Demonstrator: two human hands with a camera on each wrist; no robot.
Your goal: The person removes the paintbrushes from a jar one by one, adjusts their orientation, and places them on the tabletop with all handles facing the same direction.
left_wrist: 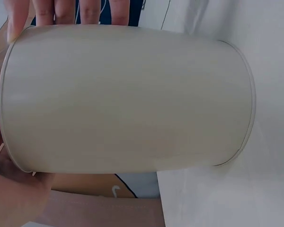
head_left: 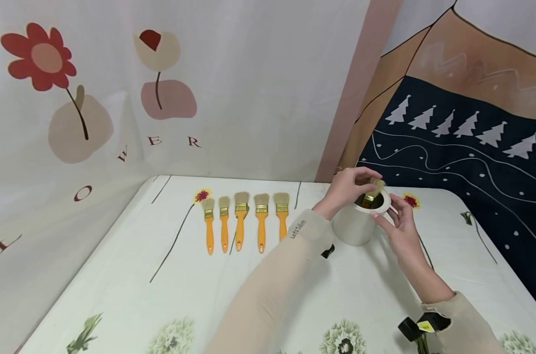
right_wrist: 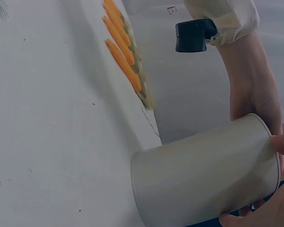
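A cream cylindrical canister (head_left: 352,229) stands upright on the table, and its side fills much of the left wrist view. Inside its mouth is a paintbrush (head_left: 368,200), gold ferrule and pale bristles upward; the canister hides its handle. My left hand (head_left: 348,188) pinches this brush by the bristles, above the rim. On the other side, my right hand (head_left: 401,223) holds the canister near its top, thumb at the rim and fingers around the far side. The right wrist view shows that hand (right_wrist: 262,208) against the canister's upper end.
Several paintbrushes (head_left: 261,223) with orange handles lie in a row left of the canister, bristles pointing away from me. Beneath is a white flower-printed tablecloth (head_left: 170,295). Printed cloth (head_left: 259,88) hangs behind the table, with a dark tree-patterned part (head_left: 453,157) at right.
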